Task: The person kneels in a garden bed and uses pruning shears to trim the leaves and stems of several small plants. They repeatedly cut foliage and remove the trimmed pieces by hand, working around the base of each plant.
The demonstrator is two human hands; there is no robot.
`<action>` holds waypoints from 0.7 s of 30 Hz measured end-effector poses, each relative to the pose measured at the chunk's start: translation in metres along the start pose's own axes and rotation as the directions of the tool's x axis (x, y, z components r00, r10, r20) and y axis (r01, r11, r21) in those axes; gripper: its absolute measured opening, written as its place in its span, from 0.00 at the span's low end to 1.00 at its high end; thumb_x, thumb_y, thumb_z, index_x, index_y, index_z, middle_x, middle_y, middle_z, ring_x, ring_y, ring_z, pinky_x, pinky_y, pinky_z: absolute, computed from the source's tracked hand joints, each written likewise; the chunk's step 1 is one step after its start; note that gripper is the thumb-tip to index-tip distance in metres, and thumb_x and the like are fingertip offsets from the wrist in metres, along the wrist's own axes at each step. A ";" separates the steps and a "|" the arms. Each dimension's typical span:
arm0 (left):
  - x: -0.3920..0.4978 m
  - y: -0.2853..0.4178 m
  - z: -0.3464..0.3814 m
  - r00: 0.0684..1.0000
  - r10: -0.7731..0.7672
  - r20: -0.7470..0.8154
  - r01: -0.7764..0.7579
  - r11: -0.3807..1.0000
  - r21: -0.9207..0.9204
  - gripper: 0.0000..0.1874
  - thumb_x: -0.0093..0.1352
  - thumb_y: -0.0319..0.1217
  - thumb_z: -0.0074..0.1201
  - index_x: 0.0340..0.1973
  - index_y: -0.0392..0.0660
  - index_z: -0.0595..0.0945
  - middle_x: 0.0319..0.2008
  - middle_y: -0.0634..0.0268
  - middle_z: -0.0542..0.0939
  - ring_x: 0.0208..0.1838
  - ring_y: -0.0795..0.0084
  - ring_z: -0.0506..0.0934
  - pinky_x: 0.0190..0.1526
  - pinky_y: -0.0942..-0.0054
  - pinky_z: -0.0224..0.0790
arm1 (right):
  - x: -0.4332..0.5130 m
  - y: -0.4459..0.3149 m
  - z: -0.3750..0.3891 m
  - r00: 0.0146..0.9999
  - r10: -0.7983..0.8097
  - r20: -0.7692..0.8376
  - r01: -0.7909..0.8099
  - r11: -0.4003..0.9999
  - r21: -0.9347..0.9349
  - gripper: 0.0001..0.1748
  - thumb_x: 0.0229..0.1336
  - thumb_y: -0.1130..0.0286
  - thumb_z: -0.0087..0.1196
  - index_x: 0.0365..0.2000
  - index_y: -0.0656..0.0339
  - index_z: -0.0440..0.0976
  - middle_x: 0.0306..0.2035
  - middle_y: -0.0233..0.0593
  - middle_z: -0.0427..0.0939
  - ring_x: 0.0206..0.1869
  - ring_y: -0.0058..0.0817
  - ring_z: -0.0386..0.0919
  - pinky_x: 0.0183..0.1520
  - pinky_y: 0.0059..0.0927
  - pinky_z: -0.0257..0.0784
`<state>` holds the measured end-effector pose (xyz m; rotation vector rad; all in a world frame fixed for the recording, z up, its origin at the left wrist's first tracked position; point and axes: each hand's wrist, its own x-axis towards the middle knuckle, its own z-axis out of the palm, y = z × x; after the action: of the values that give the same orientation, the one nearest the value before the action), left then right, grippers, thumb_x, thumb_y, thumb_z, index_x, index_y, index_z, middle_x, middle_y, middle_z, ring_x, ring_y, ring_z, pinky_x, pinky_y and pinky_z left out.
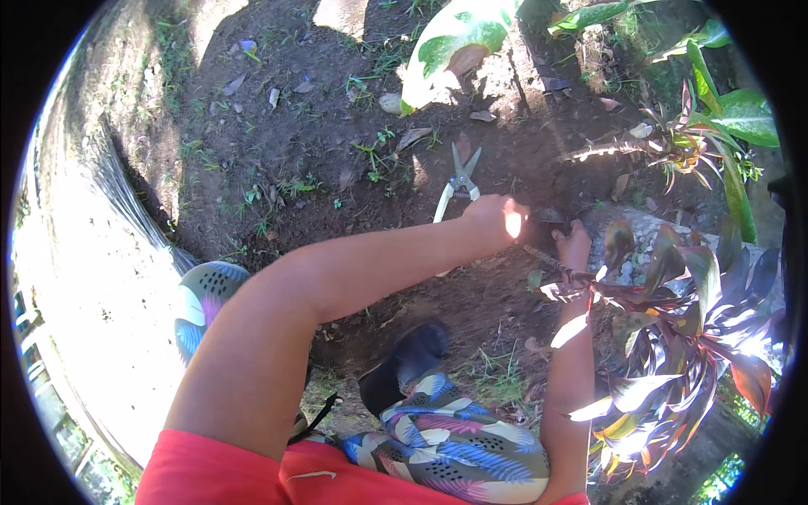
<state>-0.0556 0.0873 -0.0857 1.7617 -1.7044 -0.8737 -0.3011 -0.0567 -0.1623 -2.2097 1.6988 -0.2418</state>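
Note:
My left hand point(495, 214) is closed around the lower end of a brown, ringed stem point(544, 257). The stem leads right to a dark-purple leafy plant point(685, 315), apparently a cordyline, which leans over my right forearm. My right hand point(573, 245) is low against the soil, fingers bent and partly hidden. Just beyond its fingertips shows a small dark, flat piece point(550, 216), perhaps a tool blade; whether the hand grips it is unclear. Beside my left hand, pruning shears point(464, 180) with pale handles lie on the ground, their blades apart.
A pale stone or concrete edge point(637, 233) runs beneath the purple leaves. A spiny-looking stem with leaves point(678, 148) and large green-and-white leaves point(454, 50) stand farther off. A bundle of thin sticks point(136, 202), like a broom, lies left. My dark boot point(420, 350) rests on the soil.

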 end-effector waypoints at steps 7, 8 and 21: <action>0.015 -0.013 -0.060 0.997 -0.011 0.074 0.025 0.980 -0.196 0.10 0.72 0.35 0.48 0.37 0.44 0.81 0.31 0.60 0.83 0.32 0.61 0.82 0.35 0.64 0.75 | 0.037 -0.001 -0.016 0.999 -0.032 0.042 0.003 0.824 0.567 0.32 0.56 0.71 0.66 0.59 0.67 0.65 0.51 0.49 0.75 0.48 0.30 0.77 0.50 0.34 0.75; 0.006 -0.015 -0.083 0.995 0.068 0.075 -0.062 0.995 -0.075 0.12 0.74 0.36 0.46 0.40 0.42 0.80 0.27 0.62 0.81 0.28 0.65 0.80 0.31 0.67 0.74 | 0.036 -0.003 -0.019 0.997 -0.074 0.026 0.053 0.878 0.476 0.34 0.56 0.71 0.66 0.60 0.68 0.64 0.53 0.50 0.74 0.50 0.32 0.77 0.52 0.36 0.75; 0.018 -0.026 -0.083 0.998 0.061 0.031 -0.065 0.980 0.189 0.10 0.73 0.35 0.50 0.39 0.42 0.82 0.31 0.62 0.79 0.25 0.70 0.74 0.26 0.72 0.66 | 0.078 -0.039 -0.014 1.000 0.004 0.007 -0.007 0.866 0.500 0.29 0.48 0.69 0.71 0.53 0.58 0.77 0.55 0.50 0.76 0.51 0.42 0.79 0.53 0.39 0.74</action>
<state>0.0243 0.0655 -0.0532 1.8137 -1.9040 -0.7283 -0.2496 -0.1247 -0.1401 -1.8122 1.4311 -0.6012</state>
